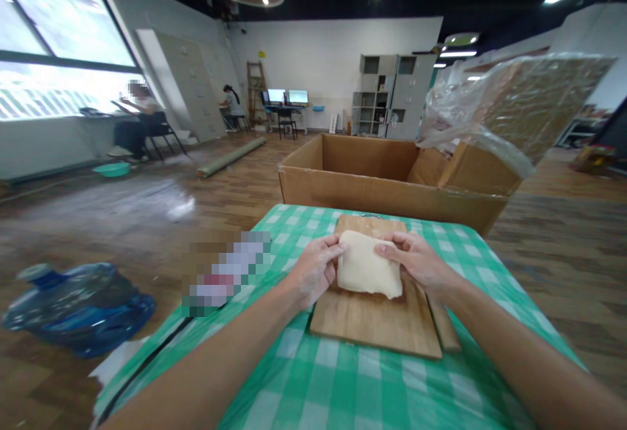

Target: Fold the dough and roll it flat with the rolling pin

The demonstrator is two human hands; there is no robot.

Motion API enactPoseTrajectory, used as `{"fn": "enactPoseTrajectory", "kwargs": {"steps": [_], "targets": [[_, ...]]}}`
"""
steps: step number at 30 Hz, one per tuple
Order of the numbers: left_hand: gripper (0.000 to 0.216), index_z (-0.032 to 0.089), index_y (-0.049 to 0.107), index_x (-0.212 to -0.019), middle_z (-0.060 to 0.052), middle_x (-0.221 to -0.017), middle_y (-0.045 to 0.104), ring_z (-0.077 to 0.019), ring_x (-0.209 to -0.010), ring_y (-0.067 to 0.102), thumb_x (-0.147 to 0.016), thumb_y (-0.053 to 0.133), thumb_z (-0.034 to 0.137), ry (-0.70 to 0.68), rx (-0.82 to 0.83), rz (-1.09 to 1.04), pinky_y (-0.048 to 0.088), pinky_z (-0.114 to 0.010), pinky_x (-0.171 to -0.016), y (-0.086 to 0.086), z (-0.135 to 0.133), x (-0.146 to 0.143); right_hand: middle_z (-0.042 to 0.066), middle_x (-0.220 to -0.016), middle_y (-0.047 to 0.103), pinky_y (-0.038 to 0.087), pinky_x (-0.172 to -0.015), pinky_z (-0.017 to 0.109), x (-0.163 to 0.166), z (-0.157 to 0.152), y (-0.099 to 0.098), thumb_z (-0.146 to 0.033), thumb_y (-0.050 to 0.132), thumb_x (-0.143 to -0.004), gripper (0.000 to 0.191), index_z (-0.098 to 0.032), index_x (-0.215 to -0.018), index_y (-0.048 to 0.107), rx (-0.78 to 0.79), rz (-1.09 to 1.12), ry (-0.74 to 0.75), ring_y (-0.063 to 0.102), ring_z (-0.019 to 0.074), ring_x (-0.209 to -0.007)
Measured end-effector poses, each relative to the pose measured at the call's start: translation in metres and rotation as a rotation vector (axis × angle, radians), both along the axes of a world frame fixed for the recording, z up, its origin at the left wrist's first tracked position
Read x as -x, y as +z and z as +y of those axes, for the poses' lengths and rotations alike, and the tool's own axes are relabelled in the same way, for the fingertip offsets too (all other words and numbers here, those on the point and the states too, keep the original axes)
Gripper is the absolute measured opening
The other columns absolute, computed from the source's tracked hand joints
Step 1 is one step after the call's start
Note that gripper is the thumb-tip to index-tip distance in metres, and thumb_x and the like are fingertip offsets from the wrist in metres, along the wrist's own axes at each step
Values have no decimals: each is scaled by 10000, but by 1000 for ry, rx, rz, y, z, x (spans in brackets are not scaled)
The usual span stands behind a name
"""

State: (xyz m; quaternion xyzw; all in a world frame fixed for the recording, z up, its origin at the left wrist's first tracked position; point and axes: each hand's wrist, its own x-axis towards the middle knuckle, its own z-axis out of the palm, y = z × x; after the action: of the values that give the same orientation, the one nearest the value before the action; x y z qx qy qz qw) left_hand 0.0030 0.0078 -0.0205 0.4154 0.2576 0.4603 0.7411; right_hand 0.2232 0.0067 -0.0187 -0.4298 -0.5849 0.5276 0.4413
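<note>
A flat, pale sheet of dough (369,266) hangs between my two hands above a wooden cutting board (375,325). My left hand (318,266) pinches its upper left edge between thumb and fingers. At the upper right edge, my right hand (416,260) grips it the same way, thumb on the near face. The sheet is roughly square, with an uneven lower edge. Beside the board on the right, partly under my right forearm, lies a wooden stick (443,325), perhaps a rolling pin.
A green-and-white checked cloth (343,391) covers the table. A blurred-out object (230,273) with a black cable lies at its left edge. Beyond stands a large open cardboard box (392,188) with plastic wrap. A blue water bottle (83,306) is on the floor. Two people sit farther back.
</note>
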Motion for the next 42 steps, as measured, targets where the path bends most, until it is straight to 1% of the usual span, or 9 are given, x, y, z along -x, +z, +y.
{"fn": "enactPoseTrajectory", "kwargs": {"steps": [5, 10, 13, 17, 23, 27, 33, 38, 42], "targets": [[312, 111, 729, -1067, -122, -1026, 788, -240, -932, 749, -807, 815, 262, 108, -32, 9, 591, -331, -865, 0, 1, -1, 30, -732, 685, 452, -533, 246, -1, 2, -4, -543, 780, -811, 386, -160, -815, 731, 108, 166, -10, 590, 143, -621], [282, 109, 725, -1086, -113, -982, 795, -223, -883, 759, -843, 783, 241, 194, -40, 6, 603, -308, -832, 0, 5, 1, 31, -744, 706, 445, -523, 226, -5, 3, -7, -453, 852, -758, 341, -139, -849, 758, 96, 112, 81, 583, 114, -583], [314, 119, 713, -1133, -124, -1001, 792, -227, -850, 763, -871, 765, 283, 141, -8, -10, 614, -340, -819, -2, 4, 0, 16, -691, 686, 409, -522, 224, -5, 4, -6, -449, 851, -762, 333, -132, -815, 762, 41, 90, 62, 551, 99, -560], [453, 109, 722, -1138, -149, -1071, 781, -270, -947, 754, -763, 877, 311, 3, -11, 7, 606, -367, -864, -8, -1, -6, 46, -822, 747, 475, -631, 263, -1, 1, -3, -451, 867, -737, 363, -145, -913, 781, 60, 134, 39, 631, 143, -672], [545, 93, 747, -1095, -150, -1074, 780, -256, -905, 752, -700, 912, 429, 77, -34, 97, 594, -325, -817, -15, -2, -9, 73, -916, 774, 516, -673, 281, 3, -2, -9, -469, 846, -766, 412, -149, -1017, 780, 88, 100, 130, 681, 184, -765], [528, 98, 753, -1078, -135, -1032, 787, -231, -859, 747, -724, 887, 466, 85, -72, 138, 583, -303, -790, -16, -1, -9, 66, -871, 769, 498, -650, 268, 2, 0, -14, -456, 841, -776, 376, -136, -965, 780, 36, 40, 86, 668, 173, -735], [501, 110, 764, -1034, -124, -1008, 790, -236, -839, 738, -804, 786, 555, 123, -166, 220, 576, -306, -755, -19, 0, -8, 71, -859, 754, 502, -628, 286, 4, -1, -11, -498, 826, -768, 411, -132, -944, 762, 6, -18, 59, 656, 189, -714], [465, 126, 773, -990, -102, -925, 791, -238, -791, 730, -810, 769, 554, 84, -210, 310, 559, -296, -690, -18, -3, -7, 65, -907, 752, 519, -652, 296, 10, -9, -12, -571, 713, -860, 406, -183, -976, 752, 26, -66, 83, 674, 216, -789], [472, 127, 760, -962, -100, -904, 782, -232, -796, 721, -791, 780, 566, 55, -188, 258, 544, -283, -683, -16, -4, -7, 58, -863, 729, 483, -588, 279, 12, -12, -7, -606, 673, -878, 435, -175, -901, 730, -28, -97, 127, 637, 192, -713]]}}
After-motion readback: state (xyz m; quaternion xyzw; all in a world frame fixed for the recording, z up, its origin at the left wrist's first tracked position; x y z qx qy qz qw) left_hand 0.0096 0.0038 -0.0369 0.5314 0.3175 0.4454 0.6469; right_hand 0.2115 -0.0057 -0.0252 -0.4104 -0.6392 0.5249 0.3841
